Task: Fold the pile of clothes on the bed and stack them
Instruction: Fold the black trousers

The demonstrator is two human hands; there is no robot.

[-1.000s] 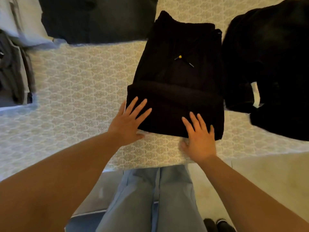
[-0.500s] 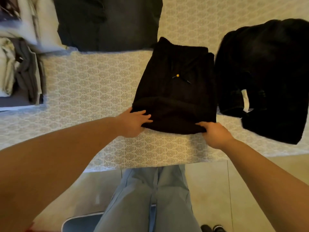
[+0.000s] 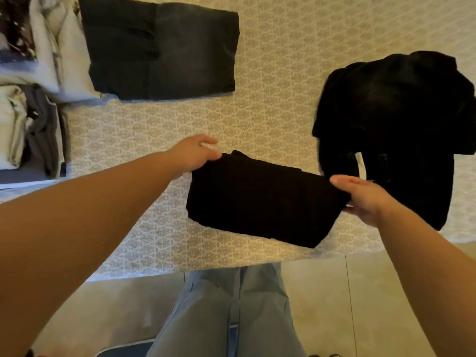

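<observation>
A folded black garment (image 3: 260, 199) hangs lifted above the patterned bed sheet (image 3: 180, 130), held between both hands. My left hand (image 3: 194, 154) grips its upper left corner, fingers curled under the cloth. My right hand (image 3: 360, 197) grips its right edge, thumb on top. A folded dark grey garment (image 3: 162, 47) lies flat at the far left-centre of the bed. An unfolded black garment (image 3: 396, 124) lies crumpled at the right.
Folded light and grey clothes (image 3: 31, 119) are stacked at the far left edge. The bed's near edge runs across below the held garment, with tiled floor (image 3: 334, 300) and my blue trouser legs (image 3: 231, 313) beneath.
The black garment lay on the bed under my flat hands; both hands took hold of its near edge, folded it over and now hold it lifted off the sheet, shifted slightly left.
</observation>
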